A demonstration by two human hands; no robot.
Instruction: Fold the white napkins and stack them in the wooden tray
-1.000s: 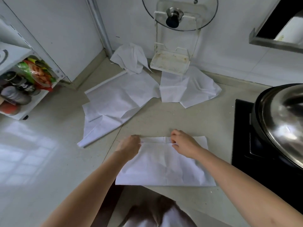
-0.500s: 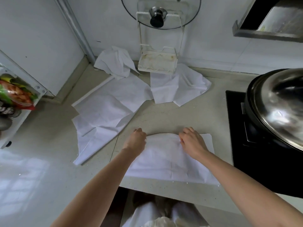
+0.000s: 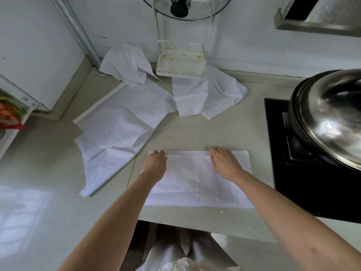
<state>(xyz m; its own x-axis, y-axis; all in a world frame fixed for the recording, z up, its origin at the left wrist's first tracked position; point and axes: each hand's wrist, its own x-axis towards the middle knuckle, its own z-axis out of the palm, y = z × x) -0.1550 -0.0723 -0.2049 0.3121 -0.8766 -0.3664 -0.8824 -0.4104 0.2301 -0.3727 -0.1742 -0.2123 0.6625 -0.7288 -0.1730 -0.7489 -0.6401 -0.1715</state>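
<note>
At the far left edge of the frame I see a white shelf unit (image 3: 13,106) with colourful packets (image 3: 9,114) in it. Right of that, in the left-centre, a large unfolded white napkin (image 3: 117,130) lies spread flat on the table (image 3: 195,130), one corner reaching down toward the lower left. Above it, in the upper left-centre against the wall, sits a crumpled napkin (image 3: 127,65).

In the lower middle of the frame lies the folded napkin (image 3: 195,182), a flat rectangle near the table's front edge. My left hand (image 3: 156,163) rests on its upper left corner, fingers bent down onto the far edge; I cannot tell whether the grip is pinching the cloth or only pressing it. My right hand (image 3: 224,163) lies on the upper right part of the same napkin, fingers fairly straight and together, palm down, the grip pressing flat rather than pinching.

At the top centre a white lid rack (image 3: 180,63) stands against the wall holding a glass lid (image 3: 179,6). Just below and right of it another rumpled napkin (image 3: 207,94) lies partly under the rack's base.

At the right edge a black stove (image 3: 283,173) carries a pan covered by a shiny metal lid (image 3: 332,114).
</note>
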